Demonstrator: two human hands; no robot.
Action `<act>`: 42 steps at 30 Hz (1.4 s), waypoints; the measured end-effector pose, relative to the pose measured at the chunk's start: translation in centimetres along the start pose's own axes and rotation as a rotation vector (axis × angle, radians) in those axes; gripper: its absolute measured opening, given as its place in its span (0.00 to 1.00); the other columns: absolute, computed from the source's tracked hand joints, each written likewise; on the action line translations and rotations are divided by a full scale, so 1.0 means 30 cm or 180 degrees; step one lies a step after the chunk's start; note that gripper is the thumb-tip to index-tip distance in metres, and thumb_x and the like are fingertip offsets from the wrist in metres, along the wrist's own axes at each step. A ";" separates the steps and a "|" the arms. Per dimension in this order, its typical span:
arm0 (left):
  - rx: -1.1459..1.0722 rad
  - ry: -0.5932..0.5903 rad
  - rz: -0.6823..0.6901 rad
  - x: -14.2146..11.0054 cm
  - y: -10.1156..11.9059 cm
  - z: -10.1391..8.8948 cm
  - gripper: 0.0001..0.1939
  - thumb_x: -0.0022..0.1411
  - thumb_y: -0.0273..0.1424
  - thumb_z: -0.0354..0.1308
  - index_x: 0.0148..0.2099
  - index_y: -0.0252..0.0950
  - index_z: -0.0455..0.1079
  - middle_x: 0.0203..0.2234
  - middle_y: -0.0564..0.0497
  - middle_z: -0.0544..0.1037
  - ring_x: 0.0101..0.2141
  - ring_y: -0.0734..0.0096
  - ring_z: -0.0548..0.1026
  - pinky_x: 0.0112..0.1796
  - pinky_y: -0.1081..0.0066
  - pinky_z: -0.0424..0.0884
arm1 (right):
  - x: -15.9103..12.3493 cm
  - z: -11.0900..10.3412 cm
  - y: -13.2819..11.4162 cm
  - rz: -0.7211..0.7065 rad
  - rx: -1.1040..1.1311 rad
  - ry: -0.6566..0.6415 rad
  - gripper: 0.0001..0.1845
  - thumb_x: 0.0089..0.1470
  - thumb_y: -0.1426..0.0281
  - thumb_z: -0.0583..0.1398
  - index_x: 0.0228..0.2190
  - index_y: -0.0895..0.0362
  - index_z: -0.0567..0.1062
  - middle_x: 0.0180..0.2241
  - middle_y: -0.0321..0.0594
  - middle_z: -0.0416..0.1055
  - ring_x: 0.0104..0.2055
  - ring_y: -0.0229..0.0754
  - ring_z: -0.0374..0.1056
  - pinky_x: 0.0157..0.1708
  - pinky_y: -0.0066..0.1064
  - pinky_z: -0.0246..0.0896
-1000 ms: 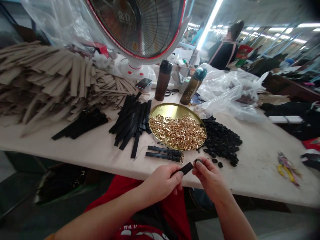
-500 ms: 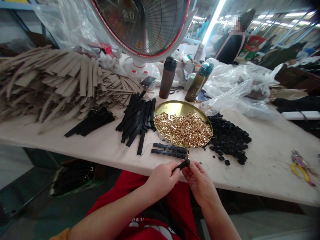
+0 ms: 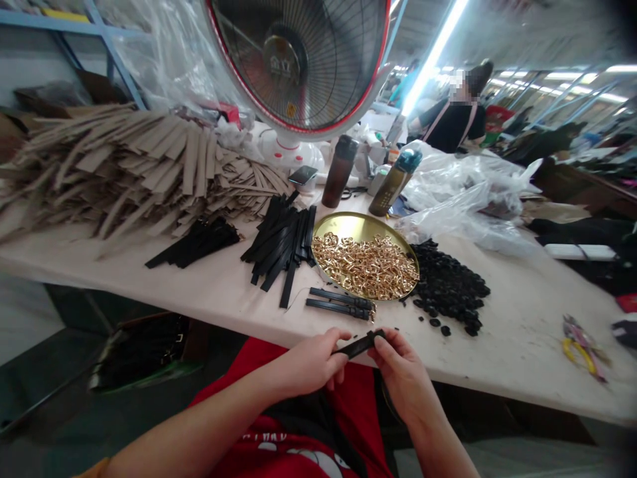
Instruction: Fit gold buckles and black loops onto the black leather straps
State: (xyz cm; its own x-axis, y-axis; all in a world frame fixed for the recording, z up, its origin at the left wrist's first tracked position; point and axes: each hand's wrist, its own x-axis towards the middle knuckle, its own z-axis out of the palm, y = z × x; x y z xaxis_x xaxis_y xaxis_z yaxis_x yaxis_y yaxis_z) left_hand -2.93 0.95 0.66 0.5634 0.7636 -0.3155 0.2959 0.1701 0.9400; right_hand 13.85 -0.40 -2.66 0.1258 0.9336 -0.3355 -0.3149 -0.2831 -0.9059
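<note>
My left hand (image 3: 311, 362) and my right hand (image 3: 401, 372) are both closed on a short black strap (image 3: 359, 344), held just below the table's near edge over my red shirt. The left hand pinches its left end, the right hand's fingertips grip its right end. Just beyond, on the table, lie two finished black straps (image 3: 339, 304) with gold ends. Behind them stands a round gold tray (image 3: 348, 226) full of gold buckles (image 3: 371, 267), with a heap of small black loops (image 3: 450, 285) to its right and a pile of loose black straps (image 3: 283, 242) to its left.
A large stack of tan strips (image 3: 124, 166) covers the table's left. A fan (image 3: 303, 60), two bottles (image 3: 340, 171), a phone and clear plastic bags (image 3: 462, 192) stand at the back. Pliers (image 3: 580, 338) lie at the right. Another person (image 3: 455, 116) works far behind.
The right hand has slid the small black loop onto the strap's end; both hands lowered slightly toward my lap and the strap now lies flatter between them. The camera tilted.
</note>
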 end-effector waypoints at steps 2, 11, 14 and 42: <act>0.0031 0.0202 0.0096 -0.006 0.006 -0.006 0.22 0.60 0.33 0.43 0.56 0.34 0.54 0.21 0.55 0.68 0.21 0.75 0.65 0.24 0.77 0.59 | -0.017 0.039 0.010 0.0136 0.0224 -0.0097 0.15 0.39 0.67 0.65 0.33 0.51 0.72 0.31 0.32 0.71 0.31 0.38 0.67 0.33 0.30 0.64; -0.0374 0.0739 -0.0031 0.083 -0.038 -0.069 0.15 0.58 0.40 0.45 0.38 0.35 0.65 0.15 0.59 0.62 0.16 0.77 0.59 0.19 0.77 0.55 | 0.213 -0.023 -0.079 -0.1522 -0.2595 0.0190 0.12 0.49 0.62 0.57 0.35 0.54 0.69 0.31 0.40 0.68 0.33 0.43 0.65 0.34 0.36 0.59; -0.0532 0.0726 -0.0205 0.108 -0.046 -0.080 0.13 0.58 0.40 0.44 0.34 0.36 0.61 0.14 0.60 0.61 0.14 0.78 0.57 0.17 0.78 0.53 | 0.361 -0.059 -0.140 -0.2188 -0.4617 0.0106 0.09 0.53 0.66 0.52 0.33 0.55 0.71 0.31 0.42 0.67 0.32 0.43 0.64 0.32 0.34 0.55; -0.0621 0.1124 0.0015 0.034 -0.034 -0.008 0.10 0.58 0.36 0.44 0.35 0.36 0.62 0.13 0.60 0.61 0.12 0.81 0.57 0.14 0.80 0.53 | 0.107 0.061 -0.121 -0.2059 -0.2940 -0.0076 0.14 0.51 0.64 0.54 0.41 0.55 0.67 0.36 0.43 0.72 0.36 0.44 0.70 0.36 0.37 0.65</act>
State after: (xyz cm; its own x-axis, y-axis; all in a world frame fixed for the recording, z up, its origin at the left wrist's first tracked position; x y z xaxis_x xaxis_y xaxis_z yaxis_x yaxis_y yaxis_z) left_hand -2.84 1.70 -0.59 0.2547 0.9259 -0.2789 0.1228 0.2551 0.9591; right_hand 13.67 4.03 0.02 -0.0084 0.9649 0.2623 0.6209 0.2107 -0.7551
